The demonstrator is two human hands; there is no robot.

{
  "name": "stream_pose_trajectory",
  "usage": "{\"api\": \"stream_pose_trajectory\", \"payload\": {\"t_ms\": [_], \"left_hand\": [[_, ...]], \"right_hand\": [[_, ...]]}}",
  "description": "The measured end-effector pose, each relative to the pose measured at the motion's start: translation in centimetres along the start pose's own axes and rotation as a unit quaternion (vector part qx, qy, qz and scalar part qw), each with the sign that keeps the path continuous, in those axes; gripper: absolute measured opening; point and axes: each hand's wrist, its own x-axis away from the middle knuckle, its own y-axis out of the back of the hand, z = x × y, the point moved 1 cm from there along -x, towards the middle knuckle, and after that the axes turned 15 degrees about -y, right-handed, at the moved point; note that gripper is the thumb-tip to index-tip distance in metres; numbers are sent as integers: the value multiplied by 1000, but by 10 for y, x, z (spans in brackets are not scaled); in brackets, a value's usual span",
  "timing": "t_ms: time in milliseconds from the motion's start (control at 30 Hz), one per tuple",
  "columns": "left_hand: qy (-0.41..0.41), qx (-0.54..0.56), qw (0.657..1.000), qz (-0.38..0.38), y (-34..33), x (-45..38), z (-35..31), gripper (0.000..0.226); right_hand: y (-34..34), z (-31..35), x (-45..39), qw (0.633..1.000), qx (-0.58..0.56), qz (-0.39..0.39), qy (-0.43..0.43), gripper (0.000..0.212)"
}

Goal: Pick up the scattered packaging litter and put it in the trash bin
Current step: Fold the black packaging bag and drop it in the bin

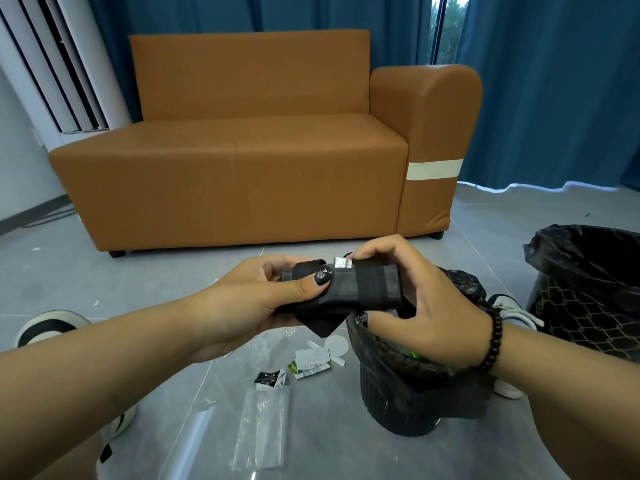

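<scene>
Behind everything sits the brown sofa (263, 140), with the grey tiled floor (104, 271) spreading toward us. Two bins stand at our right: a large patterned bin (588, 299) lined in black, well apart from the work, and the smaller black trash bin (408, 386) just under our hands, its liner gaping and something green showing inside.

We hold a folded black wrapper (360, 289) between both hands, directly above the near rim of the trash bin. Our left hand (249, 306) grips its left end, thumb pressed on top and fingers curled beneath. Our right hand (426, 306) pinches the top edge near a small silver tab (342, 263), the other fingers loosely bent round the right end.

To do this step well, we judge we should shift the wrapper a little right so it hangs fully over the opening, then let go with both hands at once; a floppy piece released from one end may catch on the liner rim.

Litter lies on the floor to the left of the bin: a clear plastic bag (263, 431), a green-and-white torn packet (310, 367), a small black scrap (270, 378) and a white round sticker (337, 345). We take the biggest next
</scene>
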Motion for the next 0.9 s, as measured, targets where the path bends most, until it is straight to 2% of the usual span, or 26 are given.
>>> {"api": "stream_pose_trajectory", "payload": {"t_ms": [67,167,300,367,467,533,600,667,733,800,900], "left_hand": [[-19,-3,1000,-5,-6,-5,4,49],[-51,4,999,-14,-17,-14,10,51],[-93,39,995,-17,-31,-31,16,55],[-102,61,993,-28,-39,-41,19,54],[-99,70,992,-25,-54,-59,25,57],[-86,47,995,-3,-63,-71,30,60],[-75,-36,996,18,-68,-81,38,62],[-56,-166,985,13,-69,-93,51,64],[-20,-303,953,-4,-65,-105,67,70],[44,-394,918,-22,-62,-115,81,75],[144,-419,896,-18,-59,-122,98,68]], "right_hand": [[3,-3,0,992,-110,24,-64,49],[11,-7,-3,969,-216,-14,-124,42],[22,-13,-7,897,-387,-4,-214,28],[30,-15,-7,876,-421,-4,-236,33],[48,-21,-9,875,-409,-39,-256,41],[60,-31,-8,882,-382,-65,-268,39],[72,-43,-7,897,-330,-101,-277,28],[88,-58,-5,932,-183,-147,-276,25],[103,-70,-5,951,32,-172,-253,25],[109,-82,-5,946,161,-150,-240,26],[99,-100,-11,937,254,-84,-223,28]]}}
